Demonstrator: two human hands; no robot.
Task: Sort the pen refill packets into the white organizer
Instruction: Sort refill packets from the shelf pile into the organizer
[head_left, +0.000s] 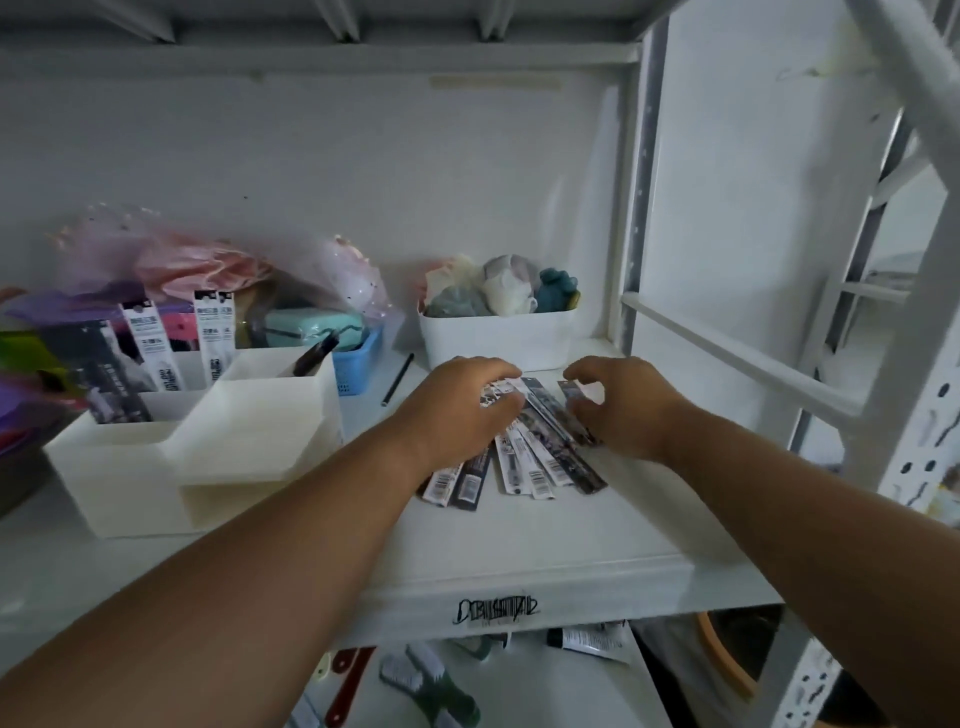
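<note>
1. Both of my bare arms reach forward over the front edge of the white metal shelf (545, 540).
2. Flat on that shelf lies a fan of long thin pen refill packets (524, 457), black ones and white ones, touching and partly on top of each other.
3. My left hand (457, 410) rests on the left part of the fan, fingers curled down onto the packets.
4. My right hand (623, 405) is at the right side of the fan, and its curled fingers pinch the top end of one dark packet (571, 392).
5. To the left stands the white plastic organizer with square boxes (208, 431). More packets (156, 348) stand upright in its back boxes.
6. Behind the organizer is a small blue plastic basket (356, 358).
7. Behind my hands sits a white plastic tub (498, 338) filled with soft things.
8. A thin black stick (397, 379) lies on the shelf between the basket and the tub.
</note>
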